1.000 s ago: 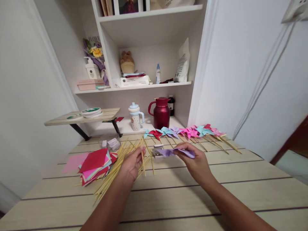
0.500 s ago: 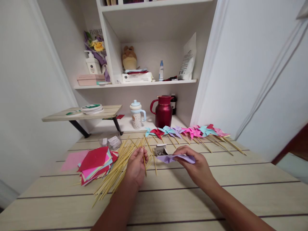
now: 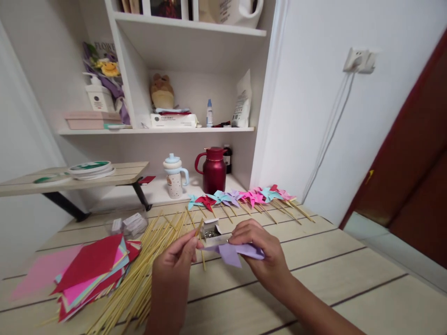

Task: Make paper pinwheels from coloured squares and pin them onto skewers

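Note:
My left hand (image 3: pixel 174 267) is closed, pinching a thin wooden stick (image 3: pixel 200 226) whose upper end points up past the fingertips. In my right hand (image 3: pixel 261 249) a folded lavender paper pinwheel (image 3: pixel 230 255) is gripped, its blades reaching toward the left hand. A small shiny pin head shows near the right fingertips. Just beyond both hands is a small open box (image 3: pixel 211 229) with metal pins inside. Loose wooden sticks (image 3: pixel 139 265) lie in a heap beside the left hand. Farther left is a stack of coloured paper squares (image 3: pixel 92 260).
Several paper pinwheels on sticks (image 3: pixel 254 197) lie along the table's back. Behind them stand a dark red jug (image 3: pixel 214 173) and a speckled cup (image 3: pixel 174 181). A small raised wooden stand (image 3: pixel 129 173) is at left, near a clear container (image 3: pixel 127 224) of small boxes.
My view has turned to the right. The stick in my left hand is now tilted near the lavender pinwheel, which my right hand has turned so its blades show more. The hands are closer together.

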A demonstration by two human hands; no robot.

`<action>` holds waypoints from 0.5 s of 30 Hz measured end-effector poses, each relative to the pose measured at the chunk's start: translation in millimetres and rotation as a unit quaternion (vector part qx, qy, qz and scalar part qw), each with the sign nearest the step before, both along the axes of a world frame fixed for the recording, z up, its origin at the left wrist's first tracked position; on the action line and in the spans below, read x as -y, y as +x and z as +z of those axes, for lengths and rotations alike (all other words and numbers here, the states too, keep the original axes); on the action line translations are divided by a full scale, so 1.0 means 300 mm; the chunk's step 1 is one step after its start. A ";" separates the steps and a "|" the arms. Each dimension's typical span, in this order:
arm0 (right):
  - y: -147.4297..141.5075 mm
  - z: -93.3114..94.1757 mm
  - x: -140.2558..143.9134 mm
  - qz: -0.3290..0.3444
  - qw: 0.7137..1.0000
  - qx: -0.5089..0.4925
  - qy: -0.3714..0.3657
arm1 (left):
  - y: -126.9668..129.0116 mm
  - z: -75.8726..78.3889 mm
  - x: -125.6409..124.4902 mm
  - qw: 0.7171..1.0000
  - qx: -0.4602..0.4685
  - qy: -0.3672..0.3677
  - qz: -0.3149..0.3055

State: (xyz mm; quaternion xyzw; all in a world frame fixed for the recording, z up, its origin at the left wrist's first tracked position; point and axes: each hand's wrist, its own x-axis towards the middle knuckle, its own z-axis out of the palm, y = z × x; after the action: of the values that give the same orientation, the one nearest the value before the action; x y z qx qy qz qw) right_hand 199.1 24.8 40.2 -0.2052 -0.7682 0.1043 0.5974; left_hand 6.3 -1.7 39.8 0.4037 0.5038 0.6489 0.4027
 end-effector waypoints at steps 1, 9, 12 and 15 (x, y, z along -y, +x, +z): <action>0.002 0.001 0.001 -0.001 1.000 0.000 0.009 | 0.003 0.002 0.007 0.999 -0.034 0.000 0.005; 0.013 0.002 -0.007 -0.008 0.998 0.025 0.059 | 0.014 0.015 0.017 0.992 -0.123 -0.035 -0.007; 0.012 0.009 -0.004 -0.011 0.997 0.034 0.071 | 0.023 0.018 0.018 0.986 -0.141 -0.053 -0.073; 0.011 0.018 0.001 -0.009 0.996 0.036 0.078 | 0.037 0.029 0.023 0.982 -0.141 -0.062 -0.109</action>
State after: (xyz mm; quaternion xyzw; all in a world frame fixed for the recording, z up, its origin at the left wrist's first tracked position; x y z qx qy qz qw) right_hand 202.5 24.6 45.7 -0.1686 -0.7930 0.0310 0.5847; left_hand 17.4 -8.5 48.4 0.5179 0.5474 0.5055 0.4203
